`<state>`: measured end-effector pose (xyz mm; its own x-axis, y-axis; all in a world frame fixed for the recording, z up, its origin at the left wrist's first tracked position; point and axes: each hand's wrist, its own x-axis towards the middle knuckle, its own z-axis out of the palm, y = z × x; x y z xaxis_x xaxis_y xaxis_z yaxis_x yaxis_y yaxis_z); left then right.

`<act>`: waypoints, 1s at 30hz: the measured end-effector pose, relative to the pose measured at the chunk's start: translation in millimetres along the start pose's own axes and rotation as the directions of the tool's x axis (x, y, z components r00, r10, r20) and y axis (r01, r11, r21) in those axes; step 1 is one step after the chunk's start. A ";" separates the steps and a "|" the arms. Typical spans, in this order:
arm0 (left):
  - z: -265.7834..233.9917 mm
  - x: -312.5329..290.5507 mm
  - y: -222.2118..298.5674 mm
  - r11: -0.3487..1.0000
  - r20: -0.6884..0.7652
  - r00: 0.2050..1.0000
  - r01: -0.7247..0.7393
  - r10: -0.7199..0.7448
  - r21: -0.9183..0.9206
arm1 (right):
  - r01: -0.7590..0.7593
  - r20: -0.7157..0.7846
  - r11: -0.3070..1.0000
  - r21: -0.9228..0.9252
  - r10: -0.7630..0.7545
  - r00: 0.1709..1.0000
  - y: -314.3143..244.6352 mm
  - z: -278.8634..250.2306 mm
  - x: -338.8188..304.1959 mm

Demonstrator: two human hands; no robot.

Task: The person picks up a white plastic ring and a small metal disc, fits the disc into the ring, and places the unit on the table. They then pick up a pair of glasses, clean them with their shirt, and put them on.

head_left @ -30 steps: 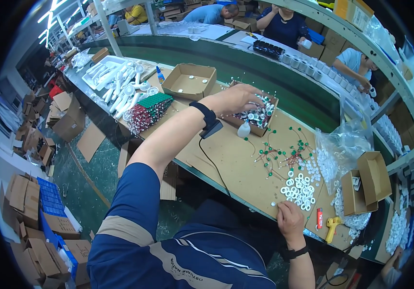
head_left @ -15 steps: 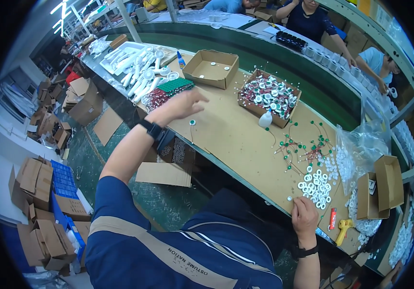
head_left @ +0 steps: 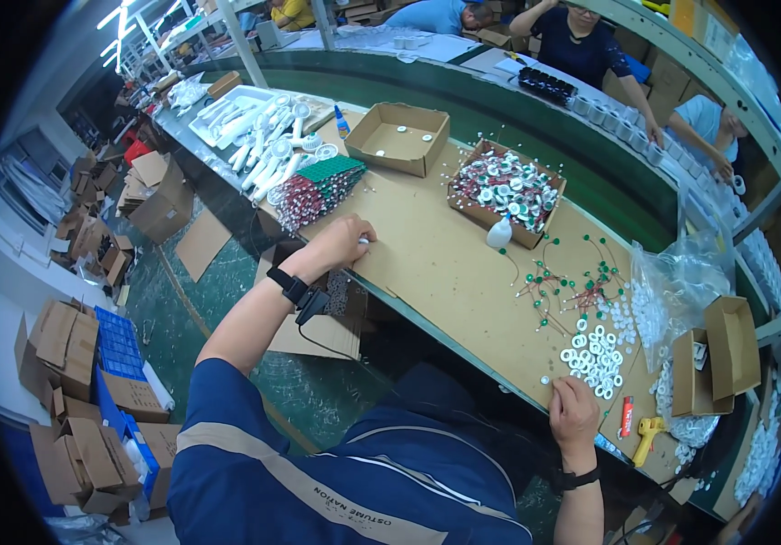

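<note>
The rings [head_left: 593, 361] are white, the glue gun [head_left: 648, 439] yellow.

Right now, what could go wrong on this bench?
The heaped box might shed wired parts, since some poke past its rim. The white bottle beside it could tip if bumped. The small white piece by the right hand might get brushed off the nearby edge of the bench.

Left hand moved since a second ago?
Yes: the left hand went from over the parts-filled cardboard box leftward, to the near edge of the workbench.

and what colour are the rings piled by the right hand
The rings are white; the head view shows them best.
</note>
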<state>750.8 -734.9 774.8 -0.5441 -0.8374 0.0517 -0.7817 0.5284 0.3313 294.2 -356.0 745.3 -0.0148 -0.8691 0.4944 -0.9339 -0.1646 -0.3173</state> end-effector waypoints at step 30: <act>0.5 101.1 141.6 0.847 -0.387 0.922 -0.225 0.025 -0.481 | -0.044 -0.020 0.999 -0.007 0.043 0.999 -2.4 -3.9 -16.9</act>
<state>584.9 -744.7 826.5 -0.4033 -0.8129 0.4201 -0.3935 0.5685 0.7225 295.3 -339.1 740.8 -0.0624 -0.8660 0.4961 -0.9347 -0.1235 -0.3332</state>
